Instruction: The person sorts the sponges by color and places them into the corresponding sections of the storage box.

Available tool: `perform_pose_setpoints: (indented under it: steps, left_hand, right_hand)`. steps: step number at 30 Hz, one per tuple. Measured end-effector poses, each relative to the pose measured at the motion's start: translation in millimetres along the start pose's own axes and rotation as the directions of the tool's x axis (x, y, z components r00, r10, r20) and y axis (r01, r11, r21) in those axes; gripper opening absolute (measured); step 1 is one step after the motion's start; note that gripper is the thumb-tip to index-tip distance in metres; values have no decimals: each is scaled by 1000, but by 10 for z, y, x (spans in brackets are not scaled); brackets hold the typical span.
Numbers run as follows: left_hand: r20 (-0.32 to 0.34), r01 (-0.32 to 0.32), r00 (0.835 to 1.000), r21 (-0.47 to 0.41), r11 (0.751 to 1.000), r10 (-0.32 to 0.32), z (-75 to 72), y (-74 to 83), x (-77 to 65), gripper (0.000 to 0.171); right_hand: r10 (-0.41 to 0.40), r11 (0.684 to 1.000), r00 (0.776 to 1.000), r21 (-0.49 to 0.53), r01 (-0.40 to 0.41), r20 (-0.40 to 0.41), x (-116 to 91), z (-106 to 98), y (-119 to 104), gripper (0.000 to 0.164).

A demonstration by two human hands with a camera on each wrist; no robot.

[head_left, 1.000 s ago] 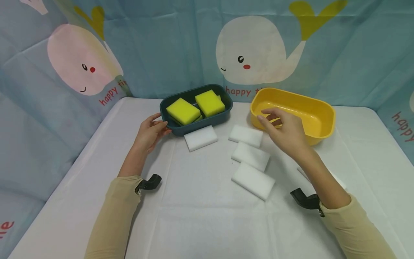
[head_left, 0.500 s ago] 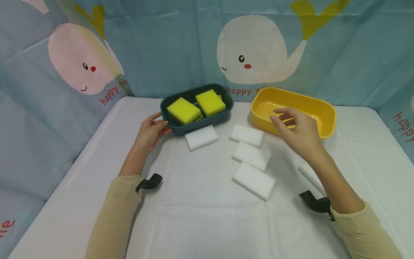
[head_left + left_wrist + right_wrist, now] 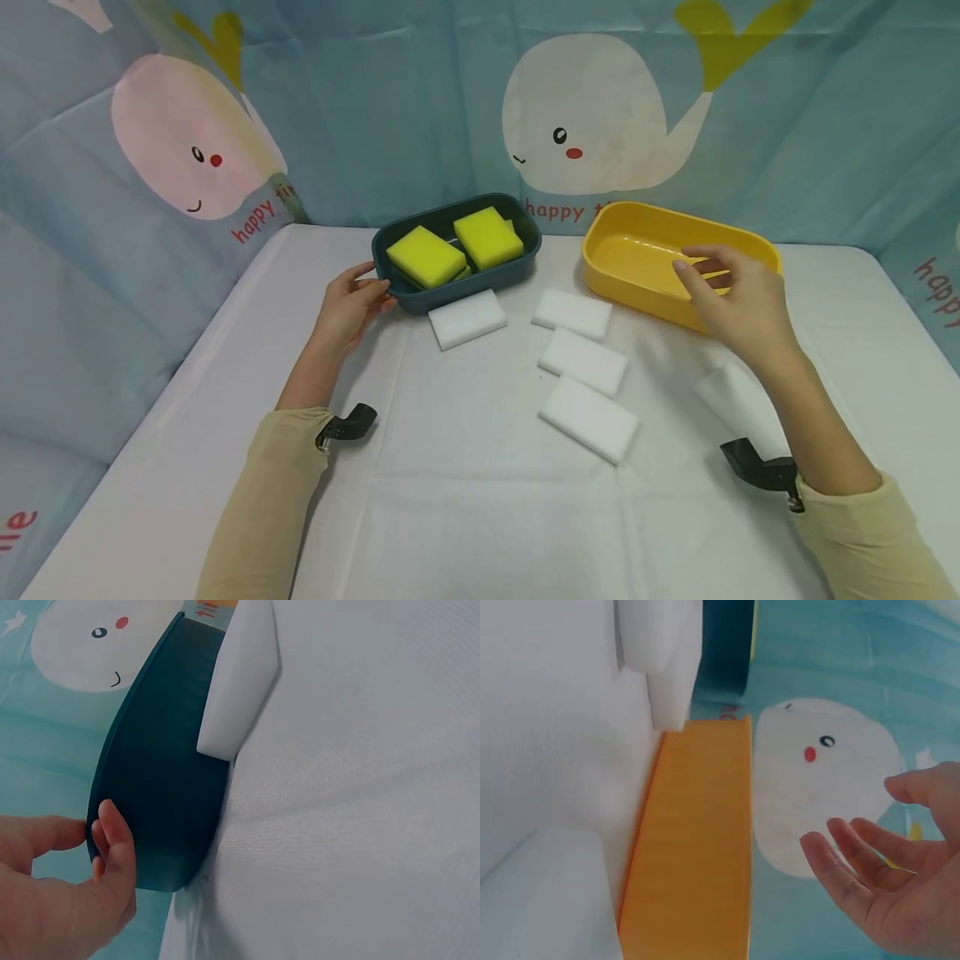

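My left hand (image 3: 352, 308) holds the left end of a dark green basin (image 3: 513, 272), thumb and fingers at its rim. Two bright yellow sponges (image 3: 426, 257) show on top inside it, with edges of others beneath. Over the right part of a yellow basin (image 3: 633, 287) hovers my right hand (image 3: 738, 292), fingers loosely bent and apart, nothing between them. The right wrist view has this hand (image 3: 900, 885) above the basin's rim. A white sponge (image 3: 467, 319) leans against the green basin's front; the left wrist view shows it tilted on the wall.
Three white sponges (image 3: 588, 417) lie in an overlapping row on the white tablecloth (image 3: 480, 533) between the basins. One more white sponge (image 3: 738, 404) lies in front of the yellow basin, partly hidden by my right forearm. A whale-print curtain (image 3: 420, 108) hangs behind.
My right hand has moved to the right across the yellow basin, uncovering its left part and more of the white sponge near the forearm. The left hand stays at the green basin.
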State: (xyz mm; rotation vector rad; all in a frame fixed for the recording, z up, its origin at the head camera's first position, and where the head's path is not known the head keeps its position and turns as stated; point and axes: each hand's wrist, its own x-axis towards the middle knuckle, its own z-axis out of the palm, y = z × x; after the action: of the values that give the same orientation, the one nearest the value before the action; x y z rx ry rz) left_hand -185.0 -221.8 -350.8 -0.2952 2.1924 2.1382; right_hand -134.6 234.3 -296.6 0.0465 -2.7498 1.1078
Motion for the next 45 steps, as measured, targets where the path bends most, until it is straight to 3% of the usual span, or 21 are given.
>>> perform_pose_setpoints:
  steps: [16,22,27,30,35,45]
  left_hand:
    - [-61,4,998,115,993,3,21,87,-73,60]
    - [-94,-23,995,178,984,40,63,161,-111,55]
    - [-79,-84,991,242,967,106,116,208,-157,52]
    - [-48,-147,985,284,948,167,153,228,-196,50]
    - [12,-238,967,382,893,253,208,245,-246,45]
    - [117,-323,943,533,782,311,336,201,-288,40]
  right_hand:
    - [56,998,997,-19,-57,-51,104,-135,264,54]
    - [120,992,990,-19,-121,-71,138,-191,363,59]
    - [184,982,980,-17,-186,-74,166,-238,441,62]
    - [219,975,973,-22,-221,-78,179,-263,470,63]
    - [244,968,965,-39,-249,-92,188,-304,502,64]
    - [313,945,946,-71,-319,-84,189,-348,558,66]
